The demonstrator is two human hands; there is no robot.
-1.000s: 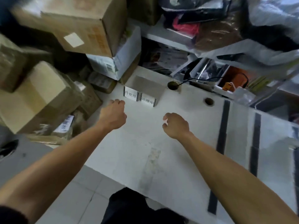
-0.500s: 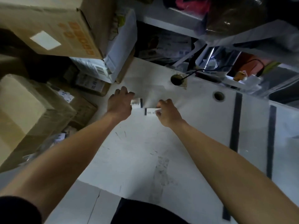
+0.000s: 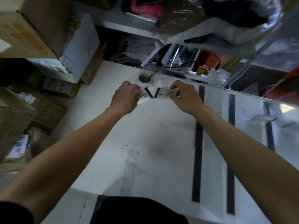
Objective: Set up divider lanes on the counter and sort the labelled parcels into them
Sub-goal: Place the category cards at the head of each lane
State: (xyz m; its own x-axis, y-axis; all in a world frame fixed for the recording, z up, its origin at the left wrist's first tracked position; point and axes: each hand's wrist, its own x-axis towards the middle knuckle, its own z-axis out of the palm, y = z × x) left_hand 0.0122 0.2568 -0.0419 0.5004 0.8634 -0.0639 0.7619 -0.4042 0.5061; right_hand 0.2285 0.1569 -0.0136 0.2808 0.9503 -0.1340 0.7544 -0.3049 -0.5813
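Change: Both label stands have come up off the counter point(image 3: 153, 143) since a moment ago, when my hands had only just reached them; now each hand carries one, lifted and drawn a little towards me.
Left hand: my left hand point(image 3: 123, 101) pinches the left label stand point(image 3: 144, 94), a clear plastic sign with printed characters and a dark strip at its right edge; my fingers are curled round its left end, so that part is hidden.
Right hand: my right hand point(image 3: 186, 97) grips the right label stand point(image 3: 163, 94) from its right end, fingers closed over the top edge, the dark strip on its left end.
Key relation: the two stands nearly meet end to end between my hands, the left one tilted, the right one closer to level; each has its long axis running left to right across the counter.
Lanes: black tape strips point(image 3: 198, 143) run from near to far on the right part of the counter, well to the right of both stands, under a clear acrylic divider point(image 3: 258, 120) whose exact shape I cannot make out.
Nearer hand: the right hand lies closer to the strips, so its stand probably goes there first, with the left following.
Parcels: cardboard boxes point(image 3: 29, 34) with labels are stacked left of the counter, none yet in a lane.
Stage: I judge this early, with signs in hand and sorting not begun.
Risk: the cable hole point(image 3: 143, 77) and its black cable point(image 3: 174, 67) sit just beyond my hands.
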